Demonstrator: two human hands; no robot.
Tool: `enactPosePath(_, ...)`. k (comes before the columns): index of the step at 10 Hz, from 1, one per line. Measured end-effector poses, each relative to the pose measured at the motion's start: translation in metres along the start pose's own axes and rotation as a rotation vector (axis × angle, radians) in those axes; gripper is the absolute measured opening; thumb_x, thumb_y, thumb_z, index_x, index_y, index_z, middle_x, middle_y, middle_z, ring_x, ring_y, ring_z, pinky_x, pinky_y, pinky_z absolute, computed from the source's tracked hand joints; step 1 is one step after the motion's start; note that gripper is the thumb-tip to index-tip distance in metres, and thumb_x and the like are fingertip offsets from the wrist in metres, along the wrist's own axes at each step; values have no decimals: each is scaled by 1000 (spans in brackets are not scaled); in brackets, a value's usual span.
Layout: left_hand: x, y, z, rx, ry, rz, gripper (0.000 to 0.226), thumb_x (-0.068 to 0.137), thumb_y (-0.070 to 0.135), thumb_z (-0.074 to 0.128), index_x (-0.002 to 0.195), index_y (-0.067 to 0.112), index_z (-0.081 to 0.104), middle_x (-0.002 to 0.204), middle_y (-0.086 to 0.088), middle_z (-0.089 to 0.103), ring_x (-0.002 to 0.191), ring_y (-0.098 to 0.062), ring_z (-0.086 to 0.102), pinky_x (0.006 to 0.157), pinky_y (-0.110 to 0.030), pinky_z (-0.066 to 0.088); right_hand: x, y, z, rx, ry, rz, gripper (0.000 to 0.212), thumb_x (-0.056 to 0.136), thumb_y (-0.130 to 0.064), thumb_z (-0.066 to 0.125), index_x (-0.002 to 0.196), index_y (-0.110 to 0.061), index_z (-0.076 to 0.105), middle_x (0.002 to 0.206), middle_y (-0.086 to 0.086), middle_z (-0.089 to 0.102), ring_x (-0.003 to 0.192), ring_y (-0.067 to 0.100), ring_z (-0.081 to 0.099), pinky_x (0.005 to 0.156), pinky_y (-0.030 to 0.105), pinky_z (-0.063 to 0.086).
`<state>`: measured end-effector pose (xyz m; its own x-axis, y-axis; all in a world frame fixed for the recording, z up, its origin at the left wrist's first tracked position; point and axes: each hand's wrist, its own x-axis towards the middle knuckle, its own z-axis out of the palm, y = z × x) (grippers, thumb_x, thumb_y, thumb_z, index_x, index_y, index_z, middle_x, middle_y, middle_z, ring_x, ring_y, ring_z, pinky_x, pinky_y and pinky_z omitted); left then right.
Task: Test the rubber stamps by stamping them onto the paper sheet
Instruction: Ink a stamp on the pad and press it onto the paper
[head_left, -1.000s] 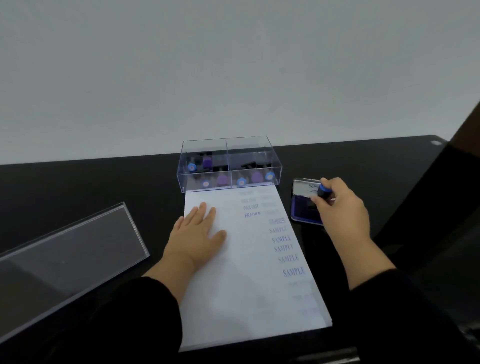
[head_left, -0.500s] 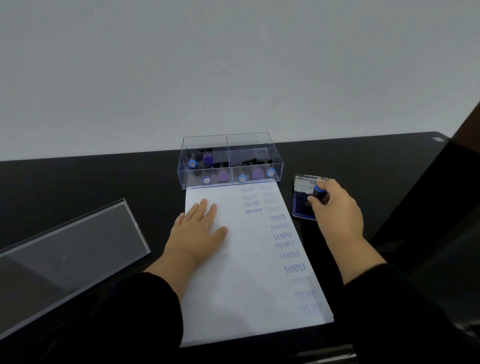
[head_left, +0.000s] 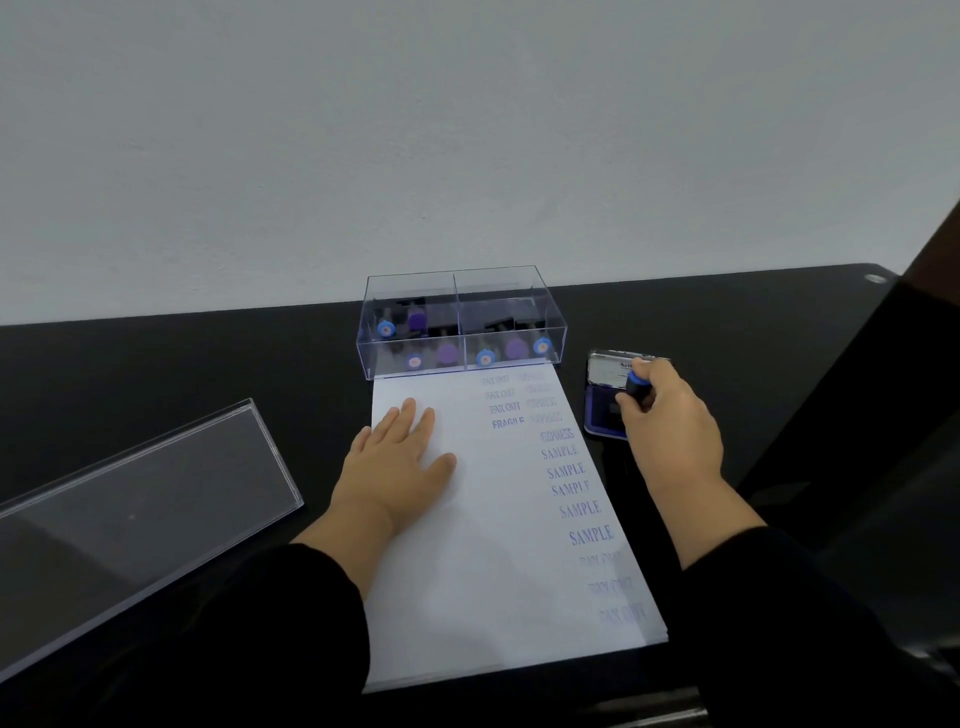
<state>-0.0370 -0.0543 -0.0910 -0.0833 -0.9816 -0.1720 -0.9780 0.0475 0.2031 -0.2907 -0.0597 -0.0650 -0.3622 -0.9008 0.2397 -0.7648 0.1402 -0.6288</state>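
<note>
Head view, stamp (head_left: 637, 386) gripped in right hand (head_left: 670, 415) fingers (head_left: 631, 408)

- Long black sleeve of plain, matte fabric on the left arm (head_left: 249, 623), ending a little short of the wrist in a soft rounded cuff
- Matching long black sleeve on the right arm (head_left: 789, 613), same cuff line
- Bare left hand (head_left: 400, 462) and bare right hand (head_left: 670, 421): no gloves, rings or watch showing

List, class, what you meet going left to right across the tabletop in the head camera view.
Clear acrylic lid → left hand flat on the paper sheet → column of SAMPLE prints → right hand gripping a blue-topped stamp on the ink pad.
</note>
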Motion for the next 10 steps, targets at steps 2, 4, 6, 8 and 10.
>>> enactPosePath(2, 0, 0, 0, 4, -6, 1, 62, 100, 50, 23, 152, 27, -1, 159, 6, -14, 146, -10, -10, 118, -33, -6, 0, 1, 1, 6, -6, 4, 34, 91, -17, 58, 123, -23, 52, 89, -3, 53, 77, 16, 49, 62, 29, 38)
enactPosePath(4, 1, 1, -1, 15, -16, -4, 62, 100, 51, 22, 152, 28, -2, 159, 6, -14, 146, -10, -10, 118, -33, -6, -2, 1, 0, 4, -12, -6, 34, 91, -17, 57, 125, -23, 51, 101, 3, 58, 80, 16, 50, 64, 32, 42)
enactPosePath(6, 0, 0, -1, -2, -12, -4, 62, 100, 50, 23, 152, 28, -1, 159, 7, -13, 146, -10, -11, 118, -32, -6, -3, -6, -5, 97, -2, -13, 31, 91, -18, 59, 121, -23, 52, 109, 3, 59, 87, 16, 56, 67, 31, 47)
enactPosePath(8, 0, 1, -2, 3, -16, -4, 62, 100, 50, 23, 152, 27, -1, 159, 6, -14, 146, -10, -11, 118, -33, -6, -13, -24, 2, 242, -71, -67, 29, 89, -17, 62, 115, -27, 55, 97, -12, 61, 83, 10, 63, 73, 24, 47)
enactPosePath(10, 0, 3, -4, 1, -21, -3, 62, 100, 50, 23, 152, 28, -2, 159, 6, -14, 146, -11, -11, 118, -33, -6, -23, -42, 12, 196, -160, -161, 26, 88, -20, 64, 113, -21, 56, 93, -1, 64, 84, 16, 60, 73, 34, 52)
